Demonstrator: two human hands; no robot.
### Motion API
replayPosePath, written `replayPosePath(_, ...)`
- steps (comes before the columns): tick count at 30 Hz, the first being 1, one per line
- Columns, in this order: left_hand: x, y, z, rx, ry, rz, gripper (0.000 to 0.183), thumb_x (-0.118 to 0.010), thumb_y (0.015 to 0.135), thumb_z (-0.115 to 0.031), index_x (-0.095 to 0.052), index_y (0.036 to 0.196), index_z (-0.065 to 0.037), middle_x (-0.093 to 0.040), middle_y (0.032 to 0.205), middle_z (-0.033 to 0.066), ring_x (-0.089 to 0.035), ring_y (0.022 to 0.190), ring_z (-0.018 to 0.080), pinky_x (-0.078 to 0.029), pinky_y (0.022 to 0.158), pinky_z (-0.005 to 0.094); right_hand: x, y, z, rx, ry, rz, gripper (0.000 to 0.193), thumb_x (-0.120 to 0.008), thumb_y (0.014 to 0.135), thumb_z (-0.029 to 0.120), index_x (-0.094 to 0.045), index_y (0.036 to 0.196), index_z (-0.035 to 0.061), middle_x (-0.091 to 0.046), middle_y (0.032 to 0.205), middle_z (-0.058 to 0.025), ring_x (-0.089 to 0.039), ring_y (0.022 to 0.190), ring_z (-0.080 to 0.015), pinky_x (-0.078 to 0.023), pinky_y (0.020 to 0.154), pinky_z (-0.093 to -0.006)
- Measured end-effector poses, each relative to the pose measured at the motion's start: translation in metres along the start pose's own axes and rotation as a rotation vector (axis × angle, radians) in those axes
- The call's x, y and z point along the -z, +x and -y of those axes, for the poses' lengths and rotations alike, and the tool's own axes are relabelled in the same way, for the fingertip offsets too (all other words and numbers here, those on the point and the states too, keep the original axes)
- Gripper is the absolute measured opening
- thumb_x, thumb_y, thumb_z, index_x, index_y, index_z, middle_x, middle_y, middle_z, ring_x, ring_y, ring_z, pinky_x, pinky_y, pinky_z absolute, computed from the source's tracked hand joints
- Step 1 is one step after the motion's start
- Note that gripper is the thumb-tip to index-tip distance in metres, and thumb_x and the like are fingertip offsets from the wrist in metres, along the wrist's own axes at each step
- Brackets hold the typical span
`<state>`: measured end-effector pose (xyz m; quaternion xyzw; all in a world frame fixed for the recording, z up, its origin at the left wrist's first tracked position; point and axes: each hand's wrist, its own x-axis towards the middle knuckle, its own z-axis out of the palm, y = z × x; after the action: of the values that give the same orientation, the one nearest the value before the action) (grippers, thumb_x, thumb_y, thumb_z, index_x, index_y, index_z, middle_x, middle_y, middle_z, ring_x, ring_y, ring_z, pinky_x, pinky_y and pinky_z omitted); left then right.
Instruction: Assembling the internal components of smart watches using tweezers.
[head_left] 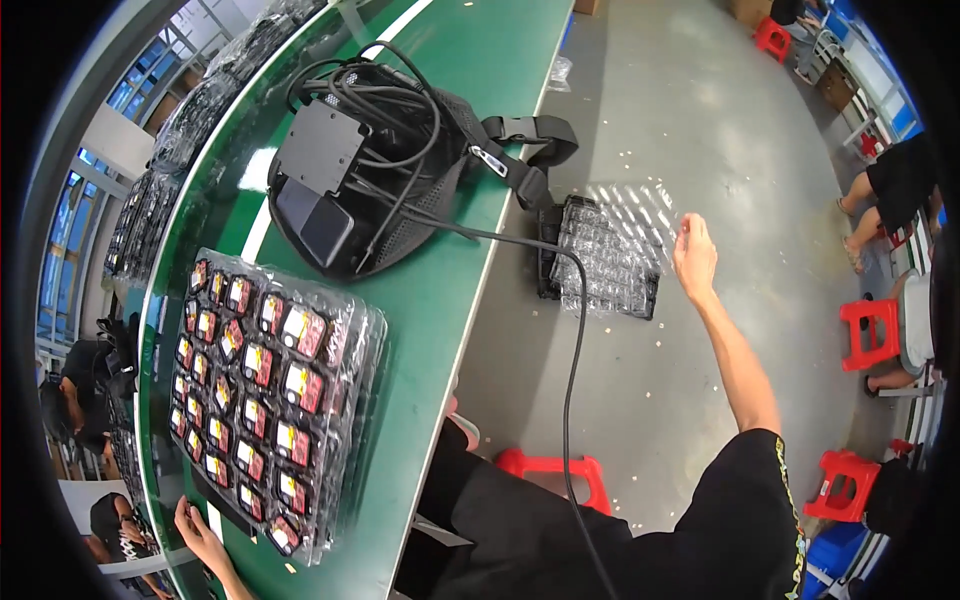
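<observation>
My right hand [695, 258] is stretched out over the floor, its fingers closed at the edge of a clear plastic blister tray [632, 212]. That tray is tilted above a stack of similar clear and black trays [600, 272] beside the table. My left hand [203, 540] is at the near left of the green table, with thumb and fingers apart and nothing seen in it. Close by lies a stack of clear trays [372, 345], its pockets filled with small black items bearing red, white and yellow labels [257, 363]. The left hand is just off its near corner.
A black mesh backpack [440, 190] with coiled cables, a grey metal plate [322, 147] and a phone-like device [312, 228] lies on the green table [415, 290]. A black cable [578, 360] hangs across to me. Red stools [560, 468] and seated people are around.
</observation>
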<state>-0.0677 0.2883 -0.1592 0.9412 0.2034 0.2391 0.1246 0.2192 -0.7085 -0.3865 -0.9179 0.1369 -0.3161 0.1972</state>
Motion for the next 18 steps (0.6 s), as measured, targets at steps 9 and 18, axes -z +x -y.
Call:
replayPosePath(9,0.002,-0.024,-0.07,-0.099,0.108,-0.046,0.033,-0.053,0.119,-0.014,-0.062,0.146,0.003,-0.065,0.141,0.0168,-0.064,0.124,0.0292,-0.05,0.108,0.0412,-0.053,-0.043,0.011,0.138,-0.169,0.35,0.033,-0.074,0.081,-0.003,-0.07,0.113,0.0059,-0.061,0.128,-0.0149,-0.072,0.107,-0.0375,-0.063,0.085,-0.0492)
replayPosePath(18,-0.002,-0.05,-0.164,-0.301,0.162,-0.03,0.027,-0.064,0.112,-0.008,-0.068,0.137,0.001,-0.069,0.12,0.0173,-0.066,0.1,0.03,-0.055,0.09,0.041,-0.203,-0.124,0.0,0.116,-0.464,0.675,0.047,-0.077,0.089,0.008,-0.064,0.131,-0.0073,-0.051,0.151,-0.0196,-0.064,0.129,-0.0346,-0.066,0.094,-0.0423)
